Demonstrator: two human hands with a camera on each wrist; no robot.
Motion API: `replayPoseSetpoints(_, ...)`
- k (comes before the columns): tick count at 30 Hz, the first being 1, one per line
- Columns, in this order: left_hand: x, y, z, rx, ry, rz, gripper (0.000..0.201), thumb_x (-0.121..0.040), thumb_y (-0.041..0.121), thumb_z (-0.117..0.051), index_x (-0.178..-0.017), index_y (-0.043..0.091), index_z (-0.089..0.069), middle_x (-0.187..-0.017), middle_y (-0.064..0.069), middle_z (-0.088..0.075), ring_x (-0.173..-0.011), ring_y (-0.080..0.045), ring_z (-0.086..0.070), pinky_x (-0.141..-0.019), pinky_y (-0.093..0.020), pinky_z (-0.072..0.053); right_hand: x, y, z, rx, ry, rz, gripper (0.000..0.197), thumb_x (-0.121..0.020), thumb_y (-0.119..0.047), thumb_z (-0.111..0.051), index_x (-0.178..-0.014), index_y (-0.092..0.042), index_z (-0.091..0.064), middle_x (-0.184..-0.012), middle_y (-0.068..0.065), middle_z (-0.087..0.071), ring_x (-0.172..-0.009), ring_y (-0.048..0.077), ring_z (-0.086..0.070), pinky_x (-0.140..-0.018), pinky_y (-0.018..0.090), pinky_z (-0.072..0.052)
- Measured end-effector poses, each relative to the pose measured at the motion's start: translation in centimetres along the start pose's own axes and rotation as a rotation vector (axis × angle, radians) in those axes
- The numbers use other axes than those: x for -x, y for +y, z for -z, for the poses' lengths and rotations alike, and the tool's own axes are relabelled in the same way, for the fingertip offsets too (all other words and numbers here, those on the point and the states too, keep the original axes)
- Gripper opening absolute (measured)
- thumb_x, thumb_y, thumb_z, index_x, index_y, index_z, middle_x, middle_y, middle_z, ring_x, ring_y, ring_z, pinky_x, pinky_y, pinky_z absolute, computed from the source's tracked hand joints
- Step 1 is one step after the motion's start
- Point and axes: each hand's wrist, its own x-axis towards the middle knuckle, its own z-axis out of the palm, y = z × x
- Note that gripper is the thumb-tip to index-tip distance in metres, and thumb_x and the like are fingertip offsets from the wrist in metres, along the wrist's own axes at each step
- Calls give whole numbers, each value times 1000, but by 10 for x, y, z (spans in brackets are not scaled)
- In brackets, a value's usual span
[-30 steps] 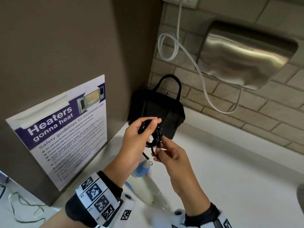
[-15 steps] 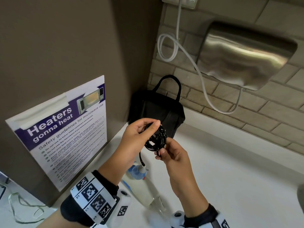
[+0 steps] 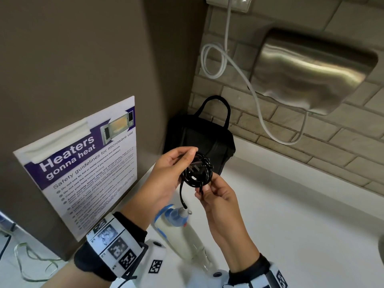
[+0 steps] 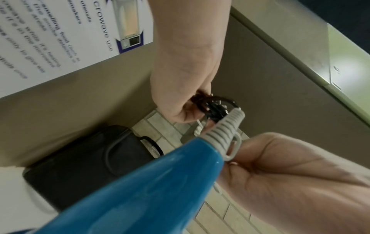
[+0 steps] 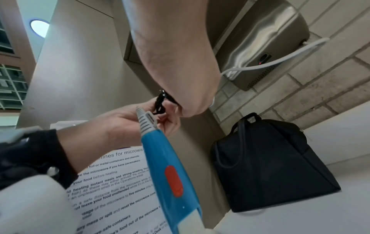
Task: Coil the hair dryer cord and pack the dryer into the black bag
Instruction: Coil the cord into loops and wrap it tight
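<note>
A small coil of black cord (image 3: 197, 173) with the plug tucked in it is held above the white counter (image 3: 291, 215). My left hand (image 3: 176, 169) grips the coil's top and left side, fingers curled over it. My right hand (image 3: 215, 194) pinches the cord at the coil's lower edge. A short run of cord drops to the grey strain relief (image 4: 222, 131) of the hair dryer (image 3: 178, 227), whose blue handle (image 5: 168, 174) with a red switch points up at my hands. The black bag (image 3: 199, 142) stands upright in the corner just behind the coil, apparently closed.
A brown panel with a microwave safety poster (image 3: 83, 163) walls off the left. On the brick wall hangs a steel hand dryer (image 3: 311, 69), its white cable (image 3: 255, 96) looping down behind the bag. Counter stretches to the right.
The coil has turned to face the camera more, its loops and plug now showing. My right hand has slid down to the coil's lower edge. The dryer shifted slightly left.
</note>
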Motion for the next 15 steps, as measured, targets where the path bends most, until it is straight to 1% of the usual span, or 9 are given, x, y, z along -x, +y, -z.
replayPoseSetpoints(4,1,-4,3,77,7,68,13,-88,14,-62,-98,13,-68,-89,-5,-72,-80,-12,-69,-71,-20,-57,0,-2,-2,-69,-33,-49,46,-91,18,-34,-107,-12,-66,-79,-5,-69,-65,8,-54,-68,20,-49)
replayPoseSetpoints(6,3,-5,3,53,18,42,12,-90,11,-59,-97,13,-69,-88,-4,-73,-81,-10,-69,-71,-20,-56,0,-5,-3,-64,-75,-38,40,-90,16,-40,-109,-10,-65,-82,-5,-72,-68,6,-58,-70,19,-49)
replayPoseSetpoints(7,4,-5,3,36,22,21,14,-91,10,-58,-97,15,-70,-88,-2,-74,-83,-10,-69,-73,-20,-56,-1,-7,-3,-70,-96,-24,34,-88,13,-48,-110,-9,-63,-81,-5,-73,-70,6,-60,-69,18,-50)
replayPoseSetpoints(8,6,-5,3,13,21,-3,16,-92,11,-57,-96,17,-71,-90,-1,-75,-88,-11,-69,-77,-20,-56,-1,-10,-2,-87,-113,-14,32,-83,8,-57,-111,-7,-60,-80,-5,-73,-71,6,-63,-68,17,-50)
replayPoseSetpoints(10,11,-5,2,-36,7,-43,23,-95,13,-51,-100,22,-72,-98,-2,-75,-100,-15,-68,-88,-25,-53,-3,-15,-2,-118,-137,-17,41,-71,2,-68,-111,-3,-58,-80,-3,-75,-75,6,-68,-66,15,-51)
replayPoseSetpoints(11,14,-6,0,-56,-12,-59,26,-97,16,-48,-104,25,-72,-103,-5,-74,-105,-18,-67,-92,-28,-51,-5,-18,-1,-125,-138,-17,43,-68,2,-73,-109,-2,-59,-81,0,-75,-76,7,-69,-66,16,-51)
replayPoseSetpoints(13,22,-8,-5,-96,-84,-96,28,-98,27,-45,-115,28,-67,-111,-11,-71,-111,-18,-64,-96,-30,-48,-8,-22,0,-135,-113,-8,35,-68,0,-72,-101,-1,-63,-82,7,-74,-78,13,-69,-69,20,-53)
replayPoseSetpoints(14,25,-9,-8,-136,-136,-123,29,-96,31,-48,-121,29,-63,-113,-11,-69,-113,-15,-63,-95,-26,-47,-9,-23,0,-131,-87,-5,27,-71,1,-68,-98,-2,-65,-83,9,-73,-78,16,-69,-71,23,-53)
replayPoseSetpoints(15,28,-11,-11,-185,-184,-148,31,-93,30,-56,-124,30,-59,-115,-8,-69,-113,-11,-62,-93,-21,-46,-10,-23,1,-119,-59,-2,21,-75,4,-65,-94,-3,-67,-83,11,-73,-79,18,-69,-73,25,-54)
